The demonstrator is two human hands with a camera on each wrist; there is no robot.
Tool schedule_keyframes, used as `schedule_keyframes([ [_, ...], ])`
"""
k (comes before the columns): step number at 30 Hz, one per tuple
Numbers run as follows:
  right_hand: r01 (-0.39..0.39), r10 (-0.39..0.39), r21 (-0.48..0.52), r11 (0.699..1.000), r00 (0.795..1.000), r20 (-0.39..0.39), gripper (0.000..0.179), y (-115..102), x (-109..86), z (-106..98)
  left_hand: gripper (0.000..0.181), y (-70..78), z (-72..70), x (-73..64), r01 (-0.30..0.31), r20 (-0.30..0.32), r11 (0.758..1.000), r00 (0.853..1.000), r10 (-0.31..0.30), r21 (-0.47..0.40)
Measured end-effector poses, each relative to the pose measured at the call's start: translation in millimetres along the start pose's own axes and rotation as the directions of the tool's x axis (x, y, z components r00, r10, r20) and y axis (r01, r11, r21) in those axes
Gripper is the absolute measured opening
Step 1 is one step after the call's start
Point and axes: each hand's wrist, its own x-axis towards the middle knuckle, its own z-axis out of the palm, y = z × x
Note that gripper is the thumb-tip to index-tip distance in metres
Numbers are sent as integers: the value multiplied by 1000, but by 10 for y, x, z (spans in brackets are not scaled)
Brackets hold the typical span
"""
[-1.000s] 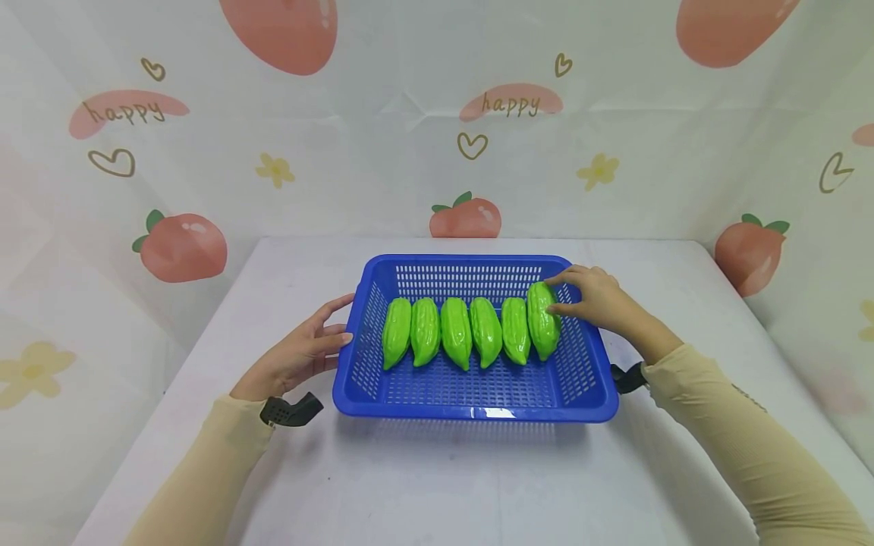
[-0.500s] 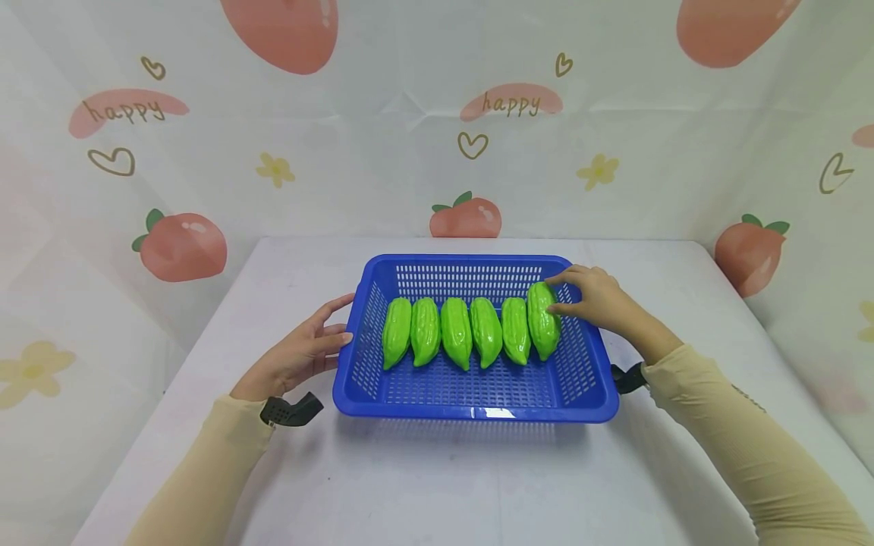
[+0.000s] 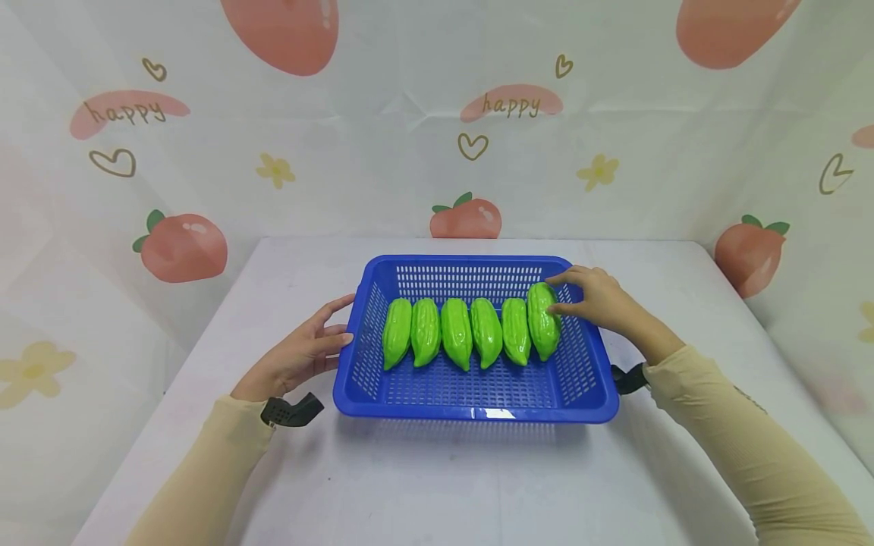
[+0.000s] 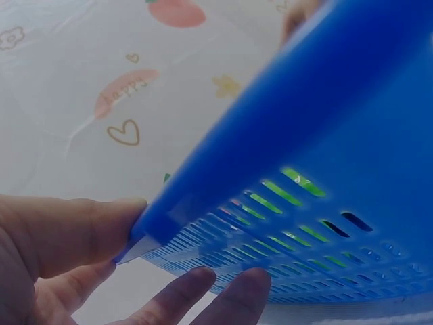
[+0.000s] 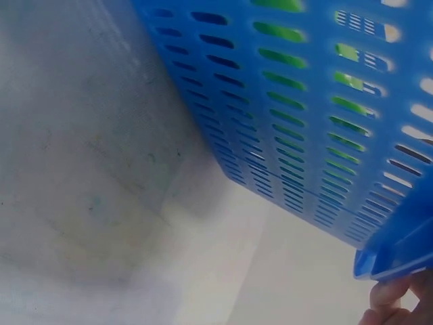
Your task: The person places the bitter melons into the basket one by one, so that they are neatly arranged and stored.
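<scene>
A blue plastic basket (image 3: 478, 413) with slotted walls stands on the white table. Inside it, several glossy, bright green bitter melons (image 3: 456, 332) lie side by side in a row, their pointed ends toward me. My left hand (image 3: 303, 353) holds the basket's left rim, thumb on the rim and fingers spread below; the left wrist view shows the thumb (image 4: 101, 230) right at the rim. With thumb and forefinger, my right hand (image 3: 590, 299) pinches the rightmost bitter melon (image 3: 542, 322), which sits a little farther back than the others. The right wrist view sees the basket's slotted outer wall (image 5: 270, 115).
The white table (image 3: 437, 485) extends in front of the basket and to both sides. Behind it hangs a white backdrop (image 3: 382, 167) printed with peaches, hearts and flowers. Dark straps (image 3: 290, 411) sit around both wrists, beside the basket's sides.
</scene>
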Motion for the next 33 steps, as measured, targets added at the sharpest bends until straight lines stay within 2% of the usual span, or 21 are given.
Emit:
schedule_keyframes([
  [7, -14, 16, 119, 993, 1000, -19, 49, 7, -90, -99, 79, -1, -23, -3, -2, -4, 999, 1000, 2, 32],
  [11, -16, 19, 148, 989, 1000, -20, 50, 17, -150, -152, 78, -12, -47, -37, -22, -9, 993, 1000, 23, 114],
  [16, 24, -16, 170, 985, 999, -50, 49, 34, -234, -226, 72, 46, -60, -110, -41, -54, 968, 997, 56, 248],
  [21, 37, -27, 244, 969, 999, -46, 47, -3, -340, -326, 62, 219, -84, -265, -86, -113, 936, 985, 132, 342],
  [24, 57, -46, 273, 960, 998, -45, 46, -65, -402, -383, 60, 357, -72, -386, -127, -146, 903, 968, 202, 411],
  [26, 77, -63, 281, 956, 996, -60, 44, -124, -436, -420, 59, 451, -41, -472, -154, -168, 871, 951, 258, 466],
  [28, 95, -74, 284, 954, 994, -83, 42, -196, -470, -459, 58, 553, 16, -572, -157, -199, 839, 934, 298, 520],
  [31, 127, -98, 282, 951, 989, -115, 40, -326, -533, -518, 57, 690, 157, -711, -159, -240, 772, 895, 376, 616],
  [33, 154, -123, 271, 950, 984, -126, 41, -424, -586, -549, 57, 767, 284, -783, -168, -255, 715, 859, 444, 678],
])
